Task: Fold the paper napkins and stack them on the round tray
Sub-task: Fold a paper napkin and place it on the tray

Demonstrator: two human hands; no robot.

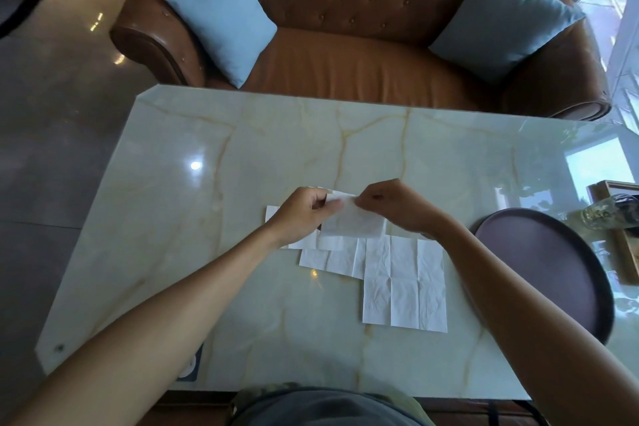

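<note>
both hands [304, 209] [387, 206] pinching white paper napkin [352, 223] top edge, lining up fold | round dark tray [553, 270] waiting, bare | rest flat on tabletop [242, 149]

Both bare forearms reach forward from the bottom corners and converge over the marble table [214, 252], near its middle. The left hand [304, 214] is turned knuckles-up, fingers curled under, pinching the upper edge of a white napkin [351, 223] between thumb and fingertips. The right hand [390, 206] faces it, almost touching, fingers bent and pinching the same edge. The napkin seems lifted off the table at that edge, though the angle makes this hard to judge
</note>
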